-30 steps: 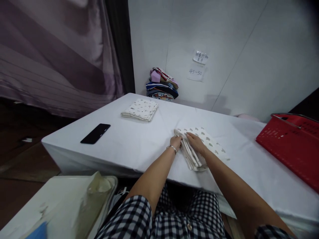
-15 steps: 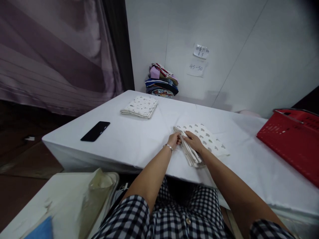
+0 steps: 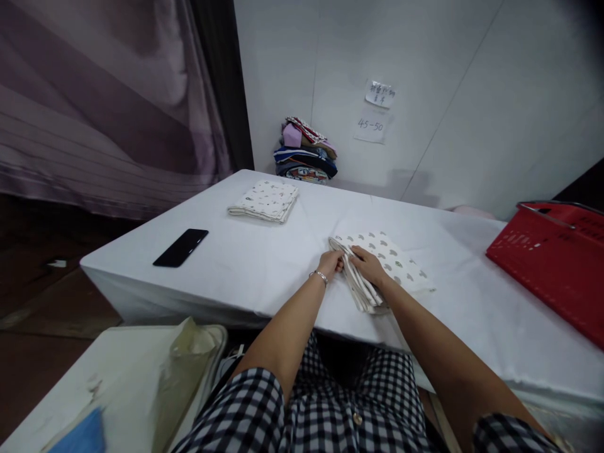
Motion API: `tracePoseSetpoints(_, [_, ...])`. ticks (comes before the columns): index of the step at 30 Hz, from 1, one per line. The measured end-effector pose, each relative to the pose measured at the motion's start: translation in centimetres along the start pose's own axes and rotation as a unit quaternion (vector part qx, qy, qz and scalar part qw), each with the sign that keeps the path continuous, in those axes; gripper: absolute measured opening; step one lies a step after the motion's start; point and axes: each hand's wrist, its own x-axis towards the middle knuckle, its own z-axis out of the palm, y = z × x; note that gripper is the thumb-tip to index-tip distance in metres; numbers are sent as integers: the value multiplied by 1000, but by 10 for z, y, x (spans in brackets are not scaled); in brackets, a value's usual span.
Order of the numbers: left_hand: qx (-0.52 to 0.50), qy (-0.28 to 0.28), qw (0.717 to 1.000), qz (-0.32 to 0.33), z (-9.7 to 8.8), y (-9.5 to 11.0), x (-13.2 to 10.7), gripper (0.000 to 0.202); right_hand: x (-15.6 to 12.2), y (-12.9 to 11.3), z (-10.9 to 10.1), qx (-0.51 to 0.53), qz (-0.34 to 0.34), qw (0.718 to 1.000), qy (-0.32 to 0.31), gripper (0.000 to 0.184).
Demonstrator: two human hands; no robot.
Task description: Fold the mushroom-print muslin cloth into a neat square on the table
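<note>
A folded white cloth with grey prints (image 3: pixel 394 257) lies near the front edge of the table, its layered edges turned toward me. My left hand (image 3: pixel 332 262), a bracelet at its wrist, is closed on the cloth's left edge with the fingers curled in. My right hand (image 3: pixel 369 265) grips the layered folds from the right, thumb and fingers around them; some fingertips are hidden in the fabric. Farther back on the left, a second folded white cloth with small prints (image 3: pixel 265 200) lies flat, apart from both hands.
The white-covered table (image 3: pixel 226 270) holds a black phone (image 3: pixel 181 248) at left and a red basket (image 3: pixel 552 258) at right. Folded fabrics (image 3: pixel 306 154) are stacked behind the table by the wall. A pale stand (image 3: pixel 127 358) with a plastic bag (image 3: pixel 182 377) is at lower left.
Both hands stay on the printed cloth in nearly the same place. The layered folds under my right hand have shifted slightly. The other things have not moved.
</note>
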Motion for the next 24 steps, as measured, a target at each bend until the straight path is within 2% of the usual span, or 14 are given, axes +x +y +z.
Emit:
tracePoseSetpoints(11, [37,-3,999,-11,-1,1,1,15,1,0,2,-18,2,1000,2,39])
tracePoseSetpoints(16, [101,57,993,-4,4,-3,8,18,2,2,2,-13,-4,1000,6,34])
tracePoseSetpoints(20, [160,125,978,41,5,-9,9,12,0,7,1,25,38,999,23,35])
tracePoseSetpoints(24, [199,149,967,55,1,-11,12,10,-2,10,2,36,47,998,26,34])
